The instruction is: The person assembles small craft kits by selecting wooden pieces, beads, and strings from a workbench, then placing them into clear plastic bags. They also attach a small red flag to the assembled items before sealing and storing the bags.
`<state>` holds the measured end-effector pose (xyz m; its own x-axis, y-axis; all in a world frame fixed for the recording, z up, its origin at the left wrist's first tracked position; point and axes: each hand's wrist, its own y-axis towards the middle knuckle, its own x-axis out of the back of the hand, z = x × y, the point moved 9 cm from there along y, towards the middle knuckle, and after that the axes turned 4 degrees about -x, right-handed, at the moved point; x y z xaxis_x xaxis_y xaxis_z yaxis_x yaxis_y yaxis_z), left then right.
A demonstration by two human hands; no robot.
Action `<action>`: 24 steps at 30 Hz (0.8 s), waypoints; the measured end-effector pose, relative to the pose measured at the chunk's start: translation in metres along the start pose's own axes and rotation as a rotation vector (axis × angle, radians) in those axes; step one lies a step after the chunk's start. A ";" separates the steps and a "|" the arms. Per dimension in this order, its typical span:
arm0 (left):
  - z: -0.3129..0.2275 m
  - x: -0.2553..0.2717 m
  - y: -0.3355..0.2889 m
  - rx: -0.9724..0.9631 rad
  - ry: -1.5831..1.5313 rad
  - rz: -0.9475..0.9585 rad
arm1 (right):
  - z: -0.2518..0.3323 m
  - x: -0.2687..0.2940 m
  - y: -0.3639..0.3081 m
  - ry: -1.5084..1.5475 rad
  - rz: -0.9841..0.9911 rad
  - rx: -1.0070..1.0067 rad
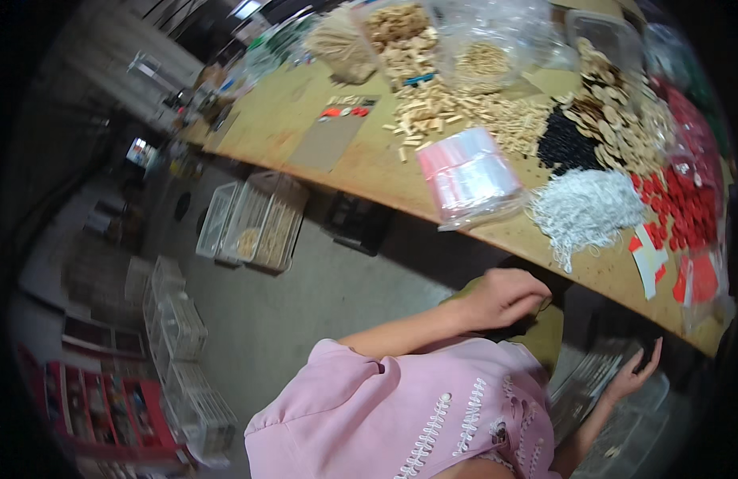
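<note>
My left hand (509,300) is over my lap with its fingers bent and pressed together; whatever it holds, if anything, is hidden. Low on the right, my right hand (631,375) is open, its fingers apart and nothing visible in them. Close by it are a clear plastic bin (652,411) and a stack of clear plastic packaging (594,377). On the table edge beyond my left hand lie a bundle of clear plastic bags with red edges (470,177) and a heap of white string (586,209).
The wooden table (265,116) bears small wooden pieces (433,112), black pieces (567,142), round wooden slices (613,116), red pieces (680,209) and a cardboard sheet (331,142). Plastic crates (261,227) stand on the floor beneath it. More white crates (181,327) and a red rack (105,407) are at left.
</note>
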<state>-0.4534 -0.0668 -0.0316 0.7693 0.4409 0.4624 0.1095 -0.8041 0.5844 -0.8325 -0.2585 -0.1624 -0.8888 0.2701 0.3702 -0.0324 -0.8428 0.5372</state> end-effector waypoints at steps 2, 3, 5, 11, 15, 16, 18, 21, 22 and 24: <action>0.000 0.047 -0.017 -0.022 0.194 -0.208 | 0.071 -0.034 0.011 -0.001 0.112 0.170; 0.008 0.073 -0.024 0.079 0.254 -0.302 | 0.102 -0.050 0.010 0.001 0.154 0.322; 0.040 0.129 -0.048 0.234 0.365 -0.559 | 0.166 -0.083 0.000 0.092 0.284 0.453; 0.153 0.207 -0.066 0.560 0.856 -0.713 | 0.285 -0.146 -0.037 0.467 0.579 0.847; 0.156 0.201 -0.061 0.625 0.705 -0.748 | 0.295 -0.163 -0.057 0.616 0.673 0.748; 0.154 0.201 -0.061 0.618 0.707 -0.752 | 0.300 -0.170 -0.068 0.646 0.722 0.749; 0.153 0.201 -0.062 0.606 0.713 -0.758 | 0.312 -0.183 -0.092 0.728 0.828 0.766; 0.146 0.202 -0.063 0.551 0.752 -0.754 | 0.347 -0.199 -0.114 0.883 0.940 0.797; 0.152 0.202 -0.067 0.534 0.776 -0.750 | 0.356 -0.205 -0.118 0.907 0.957 0.799; 0.145 0.201 -0.064 0.474 0.803 -0.778 | 0.377 -0.222 -0.123 0.956 0.981 0.789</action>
<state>-0.2142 0.0155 -0.0729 -0.1953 0.8572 0.4764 0.7171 -0.2066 0.6657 -0.4585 -0.0393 -0.0246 -0.3786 -0.8503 0.3655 0.6702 0.0205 0.7419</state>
